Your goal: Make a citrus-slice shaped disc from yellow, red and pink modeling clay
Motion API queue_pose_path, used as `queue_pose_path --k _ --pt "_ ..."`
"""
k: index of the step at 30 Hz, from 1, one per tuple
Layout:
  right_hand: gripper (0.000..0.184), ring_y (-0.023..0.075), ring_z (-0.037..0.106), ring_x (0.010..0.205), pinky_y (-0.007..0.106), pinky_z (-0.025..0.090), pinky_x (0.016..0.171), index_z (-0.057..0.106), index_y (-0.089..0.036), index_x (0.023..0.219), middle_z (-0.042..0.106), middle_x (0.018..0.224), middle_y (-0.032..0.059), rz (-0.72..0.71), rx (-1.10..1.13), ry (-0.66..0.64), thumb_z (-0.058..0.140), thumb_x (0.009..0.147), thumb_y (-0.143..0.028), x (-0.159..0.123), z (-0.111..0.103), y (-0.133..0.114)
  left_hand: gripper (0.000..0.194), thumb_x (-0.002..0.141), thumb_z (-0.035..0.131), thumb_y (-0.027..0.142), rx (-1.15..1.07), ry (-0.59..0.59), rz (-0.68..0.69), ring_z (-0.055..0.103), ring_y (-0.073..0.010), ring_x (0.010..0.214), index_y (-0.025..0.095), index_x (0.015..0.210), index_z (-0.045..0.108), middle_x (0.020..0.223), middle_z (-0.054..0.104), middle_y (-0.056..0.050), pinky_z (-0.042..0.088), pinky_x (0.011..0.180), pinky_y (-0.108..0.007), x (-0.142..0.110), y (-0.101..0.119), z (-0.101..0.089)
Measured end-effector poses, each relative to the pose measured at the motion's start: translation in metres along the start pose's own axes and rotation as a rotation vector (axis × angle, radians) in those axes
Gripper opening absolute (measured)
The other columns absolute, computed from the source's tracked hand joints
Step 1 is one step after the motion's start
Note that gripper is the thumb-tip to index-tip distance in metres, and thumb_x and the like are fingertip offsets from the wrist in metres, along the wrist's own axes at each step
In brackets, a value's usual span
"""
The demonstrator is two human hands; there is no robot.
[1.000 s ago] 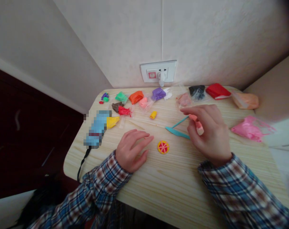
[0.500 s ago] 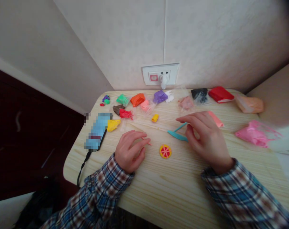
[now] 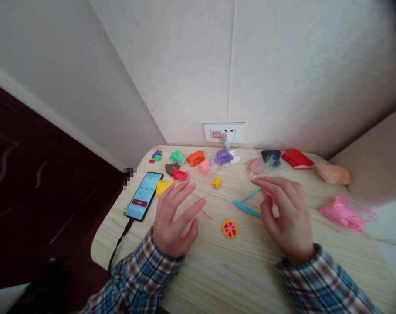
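My left hand (image 3: 174, 220) hovers over the table with its fingers spread, holding nothing I can see. Just past its index fingertip lies a thin pink clay strip (image 3: 207, 214). Between my hands is a small round clay piece (image 3: 230, 228), yellow-rimmed and red with pink strips across it. My right hand (image 3: 287, 218) is raised with fingers bent and the thumb apart, seemingly holding nothing. Beside its thumb lie two blue modelling tools (image 3: 246, 208), their right ends hidden by the hand. A coral clay piece shows partly behind that hand. Farther back sits a small yellow clay roll (image 3: 217, 182).
A phone (image 3: 143, 196) with a black cable lies at the left. Clay packets line the back, including orange (image 3: 196, 158), purple (image 3: 223, 156), black (image 3: 271, 158) and red (image 3: 297, 159). Pink clay in plastic (image 3: 343, 213) is at right. A plug sits in the wall socket (image 3: 224, 132).
The view has tilted up, so the table appears lower. My left hand's fingers have spread and lifted off the pink strip, which stays on the table. My right hand keeps nearly the same pose.
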State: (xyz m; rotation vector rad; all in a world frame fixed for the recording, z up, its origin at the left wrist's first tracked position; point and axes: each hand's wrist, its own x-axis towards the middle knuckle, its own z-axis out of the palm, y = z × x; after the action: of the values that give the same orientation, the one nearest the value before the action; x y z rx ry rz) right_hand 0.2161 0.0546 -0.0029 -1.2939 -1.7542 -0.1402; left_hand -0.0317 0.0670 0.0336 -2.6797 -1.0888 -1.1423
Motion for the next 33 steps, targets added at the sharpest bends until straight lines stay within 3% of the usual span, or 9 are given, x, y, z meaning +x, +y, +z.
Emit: queue_pose_path --k 1,5,7,11,15,19,22,26,33 --pt "0.040 0.0245 0.054 0.099 0.043 0.045 0.085 0.054 -0.020 0.113 0.060 0.103 0.0096 0.008 -0.006 -0.001 0.045 0.078 -0.004 0.000 0.001 -0.001 0.042 0.077 0.051 0.010 0.040 0.002 0.055 0.044 -0.0289 0.123 0.021 0.118 0.054 0.130 0.048 -0.010 0.037 0.101 -0.052 0.001 0.000 0.002" --pt "0.050 0.0254 0.050 0.110 0.045 0.042 0.093 0.045 -0.014 0.125 0.056 0.116 0.0137 -0.046 -0.027 -0.058 0.045 0.076 -0.004 -0.001 0.005 -0.003 0.045 0.080 0.050 0.012 0.014 0.041 -0.115 0.043 -0.0288 0.124 0.016 0.125 0.048 0.132 0.045 -0.015 0.038 0.101 -0.050 0.001 -0.007 0.013" --pt "0.054 0.0245 0.049 0.113 0.044 0.043 0.094 0.043 -0.016 0.128 0.056 0.119 0.0128 -0.117 0.002 -0.118 0.044 0.075 -0.003 -0.003 0.006 -0.004 0.043 0.079 0.051 0.011 0.025 0.002 -0.068 0.043 -0.0291 0.124 0.017 0.122 0.050 0.132 0.046 -0.014 0.038 0.101 -0.051 -0.001 -0.012 0.015" --pt "0.049 0.0247 0.052 0.108 0.045 0.045 0.090 0.046 -0.017 0.125 0.059 0.114 0.0125 -0.058 -0.007 -0.067 0.043 0.077 -0.005 -0.004 0.009 -0.007 0.038 0.082 0.049 0.012 0.029 0.064 -0.133 0.046 -0.0263 0.121 0.017 0.120 0.052 0.128 0.049 -0.014 0.040 0.100 -0.048 -0.002 -0.016 0.018" --pt "0.044 0.0224 0.054 0.107 0.040 0.048 0.085 0.050 -0.017 0.120 0.062 0.112 0.0103 -0.239 0.023 -0.175 0.042 0.079 -0.004 -0.002 0.013 -0.014 0.040 0.080 0.048 0.011 0.015 -0.036 -0.010 0.045 -0.0263 0.123 0.019 0.119 0.053 0.130 0.049 -0.013 0.040 0.101 -0.049 -0.002 -0.016 0.024" --pt "0.044 0.0219 0.055 0.105 0.041 0.047 0.087 0.052 -0.016 0.117 0.064 0.108 0.0103 -0.200 0.036 -0.158 0.041 0.077 -0.002 -0.001 0.014 -0.017 0.041 0.080 0.047 0.012 -0.012 -0.032 -0.050 0.047 -0.0256 0.121 0.017 0.121 0.051 0.129 0.050 -0.015 0.043 0.099 -0.047 -0.008 -0.018 0.029" --pt "0.037 0.0224 0.054 0.105 0.039 0.048 0.084 0.056 -0.016 0.110 0.063 0.110 0.0101 -0.245 0.046 -0.221 0.043 0.079 -0.003 -0.002 0.012 -0.012 0.039 0.079 0.046 0.011 -0.046 -0.081 0.034 0.049 -0.0248 0.119 0.016 0.116 0.055 0.126 0.053 -0.014 0.045 0.096 -0.045 -0.016 -0.018 0.032" --pt "0.028 0.0216 0.056 0.097 0.039 0.048 0.083 0.058 -0.017 0.101 0.063 0.102 0.0099 -0.195 0.067 -0.261 0.044 0.081 -0.005 -0.002 0.009 0.000 0.037 0.078 0.046 0.010 -0.079 -0.029 0.058 0.051 -0.0232 0.116 0.016 0.112 0.058 0.123 0.056 -0.014 0.048 0.092 -0.042 -0.023 -0.018 0.037" --pt "0.022 0.0197 0.056 0.086 0.036 0.049 0.075 0.059 -0.018 0.092 0.062 0.089 0.0066 -0.155 0.073 -0.290 0.043 0.082 -0.007 -0.003 0.005 0.011 0.027 0.077 0.046 0.006 -0.125 0.019 0.073 0.061 -0.0176 0.082 0.014 0.095 0.064 0.089 0.064 -0.010 0.053 0.070 -0.032 -0.021 -0.015 0.040"
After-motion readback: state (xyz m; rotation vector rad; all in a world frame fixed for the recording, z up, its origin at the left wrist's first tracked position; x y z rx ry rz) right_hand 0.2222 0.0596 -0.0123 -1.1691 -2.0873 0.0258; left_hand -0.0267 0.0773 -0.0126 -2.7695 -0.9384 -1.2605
